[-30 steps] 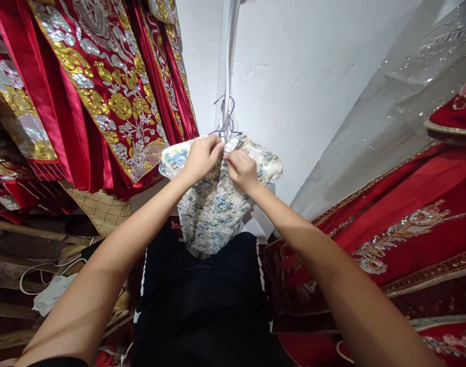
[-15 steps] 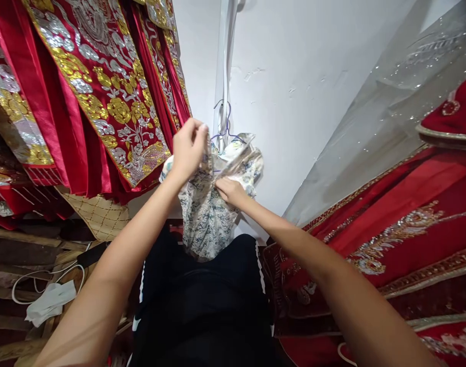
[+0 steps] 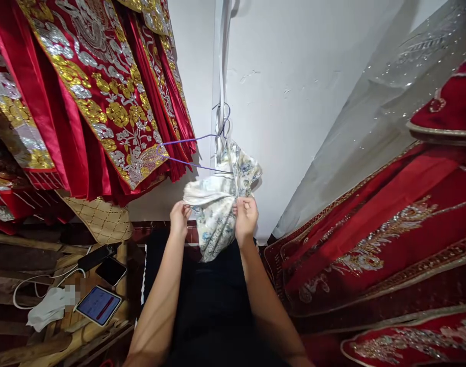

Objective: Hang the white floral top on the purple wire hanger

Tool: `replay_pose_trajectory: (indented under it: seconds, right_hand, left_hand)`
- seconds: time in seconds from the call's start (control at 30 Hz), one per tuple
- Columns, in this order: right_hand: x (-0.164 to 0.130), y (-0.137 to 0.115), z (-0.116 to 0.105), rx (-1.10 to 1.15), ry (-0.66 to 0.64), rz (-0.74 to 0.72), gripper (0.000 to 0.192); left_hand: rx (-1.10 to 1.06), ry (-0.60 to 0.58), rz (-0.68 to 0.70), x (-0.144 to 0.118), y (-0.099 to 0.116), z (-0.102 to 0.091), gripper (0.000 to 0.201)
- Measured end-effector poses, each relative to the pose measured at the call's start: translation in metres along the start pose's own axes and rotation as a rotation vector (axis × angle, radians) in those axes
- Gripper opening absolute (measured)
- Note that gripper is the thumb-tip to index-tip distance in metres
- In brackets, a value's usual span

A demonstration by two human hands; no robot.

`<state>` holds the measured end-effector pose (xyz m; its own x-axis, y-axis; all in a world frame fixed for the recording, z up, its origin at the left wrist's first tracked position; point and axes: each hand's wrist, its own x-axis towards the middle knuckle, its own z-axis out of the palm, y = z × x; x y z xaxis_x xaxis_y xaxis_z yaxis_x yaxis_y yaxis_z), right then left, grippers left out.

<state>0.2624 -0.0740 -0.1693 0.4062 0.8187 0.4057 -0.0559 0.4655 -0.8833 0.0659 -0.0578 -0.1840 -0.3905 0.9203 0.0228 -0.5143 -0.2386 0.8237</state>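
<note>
A pale floral shirt (image 3: pixel 213 224) hangs partly off a purple wire hanger (image 3: pixel 195 165). The hanger's left arm sticks out bare, while the shirt's right shoulder still covers the other side. My left hand (image 3: pixel 179 219) pinches the lower left edge of the loosened part. With bent fingers, my right hand (image 3: pixel 246 219) grips the cloth near its middle front. Between the two hands the cloth is drawn into folds. The hanger's hook is at a white strap (image 3: pixel 222 61) running down the wall.
Red garments with gold and silver embroidery (image 3: pixel 118 107) hang at left; more red beaded garments (image 3: pixel 363 234) and a sheer sparkly cloth (image 3: pixel 355 122) are at right. Two phones, one a lit phone (image 3: pixel 99 305), a cable and a white cloth (image 3: pixel 51 308) lie on a wooden stand at lower left.
The shirt's left side has come off the hanger, baring its purple arm. My left hand has moved down; my right hand has shifted slightly right and down. Phones have come into view.
</note>
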Motion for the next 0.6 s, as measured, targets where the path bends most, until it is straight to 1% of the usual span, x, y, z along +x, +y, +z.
replay_pose_trajectory:
  seconds: [0.03, 0.07, 0.1, 0.17, 0.2, 0.27, 0.33, 0.4, 0.47, 0.5, 0.53, 0.57, 0.6]
  right_hand:
    - [0.0, 0.004, -0.011, 0.013, 0.019, 0.047, 0.033]
    - [0.0, 0.007, -0.022, 0.016, 0.005, 0.084, 0.034]
    - [0.002, 0.008, -0.032, 0.009, -0.038, 0.112, 0.034]
    - [0.008, 0.006, -0.044, -0.024, -0.157, 0.146, 0.035]
    - [0.011, 0.003, -0.045, -0.04, -0.205, 0.153, 0.034]
    - [0.015, -0.005, -0.039, -0.083, -0.295, 0.146, 0.035]
    - [0.016, -0.014, -0.026, -0.113, -0.399, 0.141, 0.043]
    - [0.015, -0.023, -0.013, -0.055, -0.518, 0.204, 0.06]
    - [0.014, -0.032, -0.006, 0.088, -0.632, 0.326, 0.079]
    - [0.014, -0.037, -0.006, 0.156, -0.687, 0.384, 0.086]
    - [0.015, -0.042, -0.007, 0.2, -0.74, 0.424, 0.089]
    - [0.017, -0.048, -0.011, 0.213, -0.803, 0.446, 0.088]
    - [0.021, -0.055, -0.015, 0.195, -0.873, 0.45, 0.083]
  left_hand:
    - [0.024, -0.038, -0.02, -0.005, -0.007, 0.002, 0.03]
    - [0.043, -0.078, -0.029, -0.008, -0.009, 0.005, 0.031]
    - [0.053, -0.114, -0.027, -0.011, -0.007, 0.01, 0.031]
    - [0.053, -0.183, 0.0, -0.017, 0.003, 0.022, 0.032]
    - [0.047, -0.233, 0.026, -0.021, 0.009, 0.03, 0.032]
    - [0.054, -0.37, 0.112, -0.033, 0.024, 0.047, 0.031]
    - [0.156, -0.559, 0.247, -0.048, 0.037, 0.065, 0.028]
    - [0.332, -0.749, 0.385, -0.061, 0.048, 0.08, 0.026]
    - [0.489, -0.889, 0.487, -0.068, 0.057, 0.089, 0.027]
    - [0.539, -0.916, 0.525, -0.067, 0.06, 0.092, 0.029]
    - [0.577, -0.915, 0.552, -0.065, 0.062, 0.093, 0.032]
    - [0.607, -0.908, 0.559, -0.06, 0.063, 0.094, 0.037]
    - [0.63, -0.913, 0.538, -0.055, 0.062, 0.093, 0.044]
